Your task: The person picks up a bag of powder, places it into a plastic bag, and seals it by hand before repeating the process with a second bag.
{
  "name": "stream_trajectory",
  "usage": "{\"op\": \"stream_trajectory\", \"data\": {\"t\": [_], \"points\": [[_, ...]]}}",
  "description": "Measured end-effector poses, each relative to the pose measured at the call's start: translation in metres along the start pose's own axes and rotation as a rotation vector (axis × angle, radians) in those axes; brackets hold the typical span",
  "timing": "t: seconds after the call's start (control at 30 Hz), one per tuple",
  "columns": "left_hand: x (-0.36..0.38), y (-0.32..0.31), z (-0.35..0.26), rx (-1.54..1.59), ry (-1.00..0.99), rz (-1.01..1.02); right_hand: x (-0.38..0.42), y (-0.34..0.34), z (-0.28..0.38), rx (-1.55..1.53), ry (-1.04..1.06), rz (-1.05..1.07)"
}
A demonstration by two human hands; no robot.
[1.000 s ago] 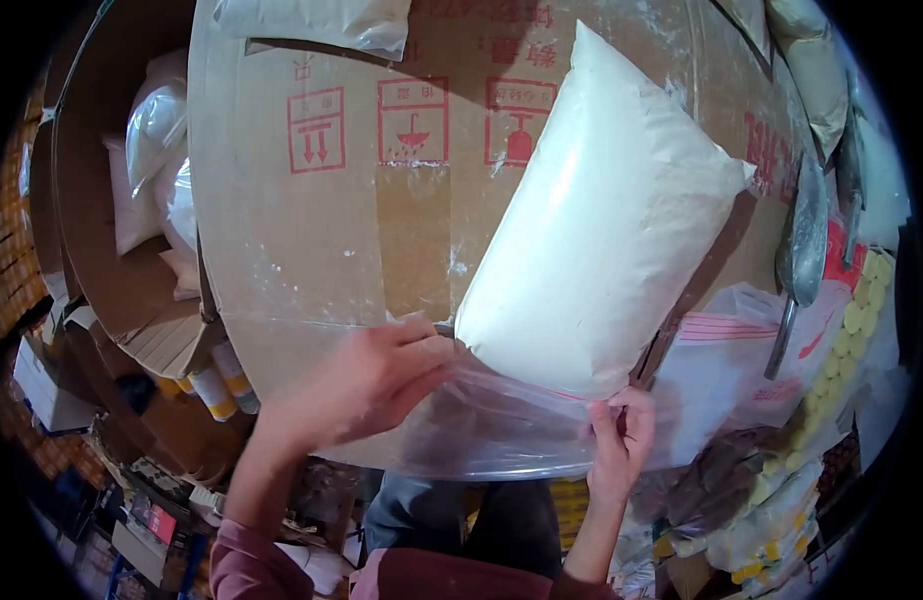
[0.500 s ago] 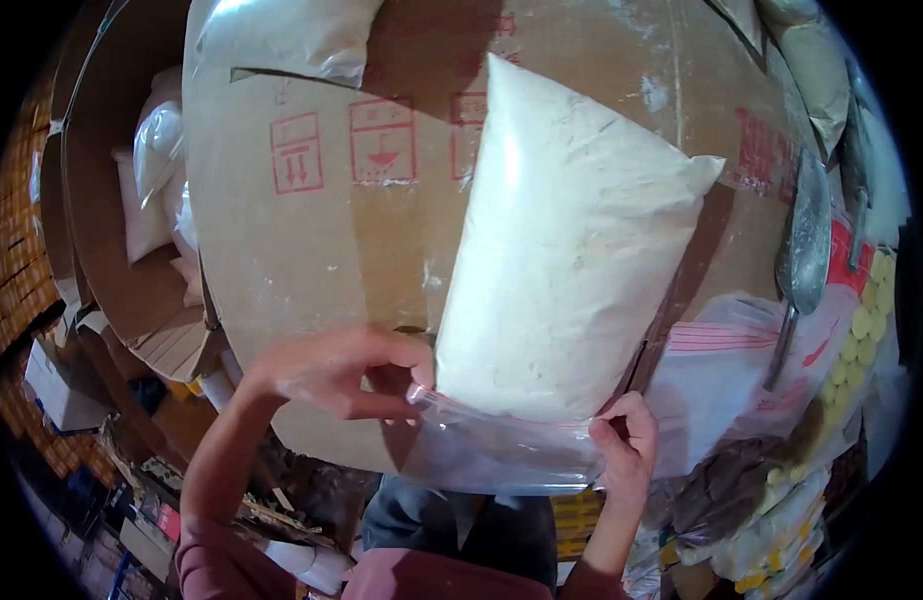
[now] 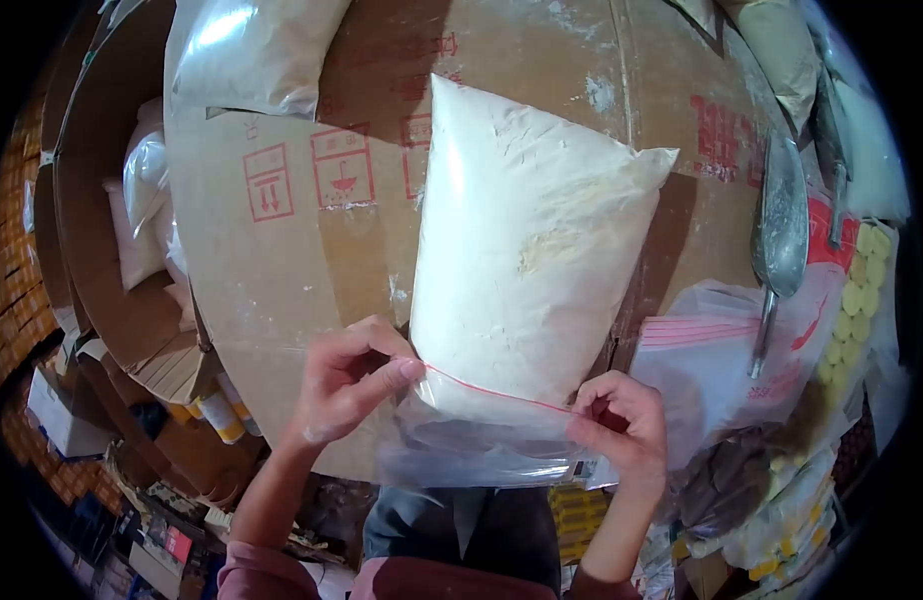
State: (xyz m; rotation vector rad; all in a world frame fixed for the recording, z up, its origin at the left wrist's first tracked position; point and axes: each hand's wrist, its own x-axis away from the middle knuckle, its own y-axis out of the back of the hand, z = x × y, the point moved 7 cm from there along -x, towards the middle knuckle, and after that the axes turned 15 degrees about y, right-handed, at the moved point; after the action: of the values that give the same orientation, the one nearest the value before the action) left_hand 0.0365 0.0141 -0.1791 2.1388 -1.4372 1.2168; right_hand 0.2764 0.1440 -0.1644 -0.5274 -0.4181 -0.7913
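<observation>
Head view: one filled bag of pale powder (image 3: 527, 250), clear plastic, plump, lying at the centre of a flattened cardboard surface (image 3: 272, 340), its mouth toward the near side, a cornered end toward the far right; red seal line (image 3: 497, 389) across the mouth, with loose clear film on the near side of it. Left hand (image 3: 360, 382): thumb and forefinger pinched on the left end of the seal line. Right hand (image 3: 622, 418): thumb and fingers pinched at its right end; the two hands apart, the bag's mouth between them. Cardboard: red printed marks, scattered white dust. Far left, on the cardboard: a second filled bag (image 3: 252, 55), partly cut off. Left: an open carton (image 3: 107, 300) containing filled plastic bags (image 3: 142, 190). Right: a metal scoop (image 3: 785, 215), handle toward the near side, resting over flat clear bags (image 3: 687, 375) with red lines. Far right: a filled bag (image 3: 779, 55), tan-toned.
</observation>
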Motion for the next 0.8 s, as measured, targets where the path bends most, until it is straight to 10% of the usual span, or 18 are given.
{"op": "stream_trajectory", "data": {"t": [0.4,0.8], "points": [[0.008,-0.014,0.023,-0.412,0.196,-0.008,0.041,0.021,-0.031,-0.037,-0.3,-0.198],[0.009,-0.027,0.043,-0.289,0.147,0.103,0.065,0.038,-0.025,0.456,0.051,-0.065]]}}
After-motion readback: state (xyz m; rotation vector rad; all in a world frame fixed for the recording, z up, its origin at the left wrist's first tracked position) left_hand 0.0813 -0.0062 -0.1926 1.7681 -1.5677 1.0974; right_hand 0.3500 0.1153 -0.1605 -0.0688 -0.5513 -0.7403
